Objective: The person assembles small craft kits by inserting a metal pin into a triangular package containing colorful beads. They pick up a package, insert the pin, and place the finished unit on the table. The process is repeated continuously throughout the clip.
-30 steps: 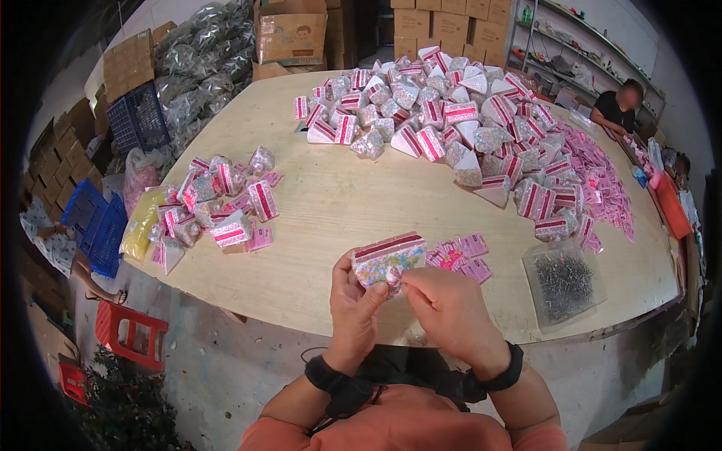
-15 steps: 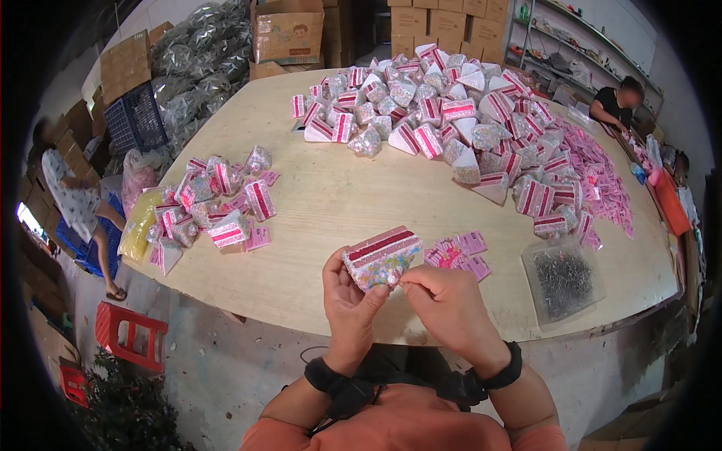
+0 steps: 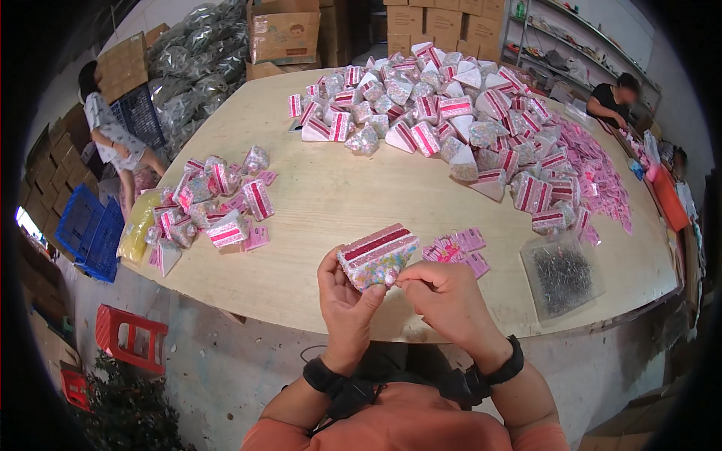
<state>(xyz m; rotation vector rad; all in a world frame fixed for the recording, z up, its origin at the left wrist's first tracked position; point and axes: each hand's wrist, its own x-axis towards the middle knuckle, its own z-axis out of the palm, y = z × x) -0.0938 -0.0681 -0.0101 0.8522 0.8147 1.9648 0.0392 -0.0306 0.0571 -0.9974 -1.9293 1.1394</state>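
A fake cake slice (image 3: 378,249), pink and white with a dark red stripe and speckled pastel sides, is held above the near table edge. My left hand (image 3: 347,310) is closed round its left side and underside, thumb along the lower front. At the slice's lower right corner my right hand (image 3: 455,301) makes a pinch; what lies between those fingertips is too small to make out. Just beyond my right hand lie several small pink cards (image 3: 471,239). To the right stands a clear shallow tray (image 3: 535,293) with many thin dark metal pins (image 3: 564,274) in it.
A big heap of similar slices (image 3: 456,109) covers the far table, with pink cards (image 3: 602,180) spread beside it. A smaller group (image 3: 257,199) lies left, by a yellow bag (image 3: 141,229). A red stool (image 3: 129,338) stands on the floor. Two people (image 3: 113,139) (image 3: 613,101) are nearby.
The person at the left has moved farther back and to the right, leaving the blue crate more visible. My hands and the slice have barely shifted.
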